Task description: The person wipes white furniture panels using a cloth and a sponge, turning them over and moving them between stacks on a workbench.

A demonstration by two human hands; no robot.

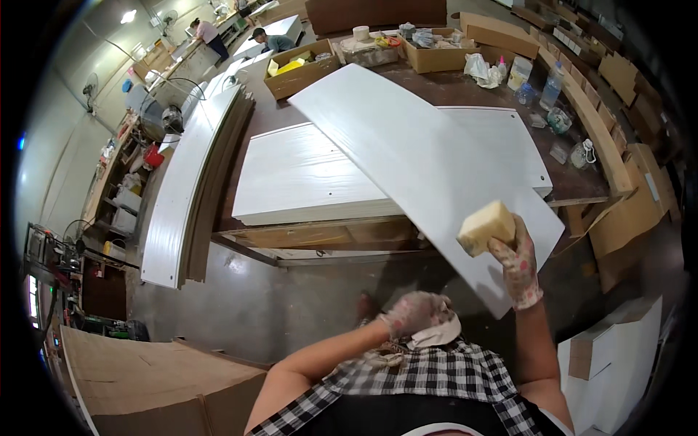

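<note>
My right hand, in a dotted work glove, grips a thick cream-coloured sponge block and holds it up over the near right end of a white board. That board lies slantwise across a stack of white panels, its near end jutting past the table edge. My left hand, gloved the same way, is closed on a whitish cloth close to my checked apron. The fingers of the left hand are partly smeared and hidden.
Another stack of long white boards stands at the left. Open cardboard boxes line the table's far side. Bottles and jars crowd its right end. Cardboard lies low at the left. Other people work far off.
</note>
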